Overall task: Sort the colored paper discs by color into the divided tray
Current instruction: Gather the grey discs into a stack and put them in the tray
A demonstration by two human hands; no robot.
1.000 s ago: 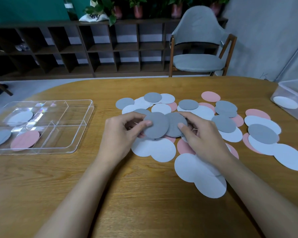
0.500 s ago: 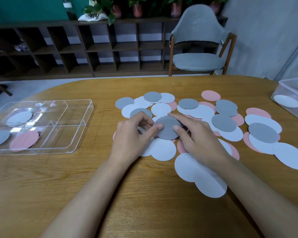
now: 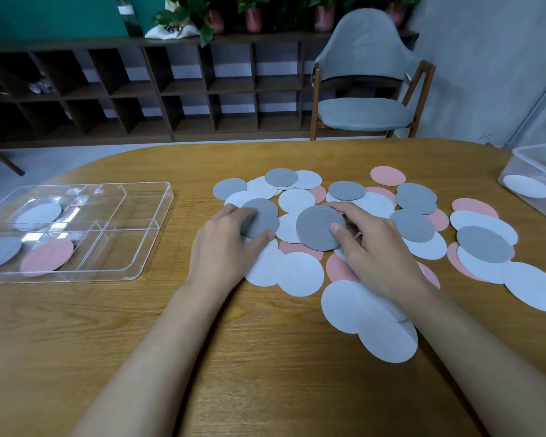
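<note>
While the right hand (image 3: 375,250) pinches a flat, matte grey disc (image 3: 317,227) thumb-on-top over mid-pile, the left hand (image 3: 227,247) pinches a second grey disc (image 3: 262,216) just beside it — clear tray (image 3: 120,247) well apart, left.

Wooden table (image 3: 265,357). Clear divided tray (image 3: 152,234) at left; sorted discs (image 3: 48,253), white, grey and pink, in separate compartments. Loose discs (image 3: 300,272) overlap across centre and right. Left hand (image 3: 224,247) pinches grey disc (image 3: 264,216). Right hand (image 3: 375,253) pinches second grey disc (image 3: 316,228) just beside. Clear bin (image 3: 536,156) far right.
</note>
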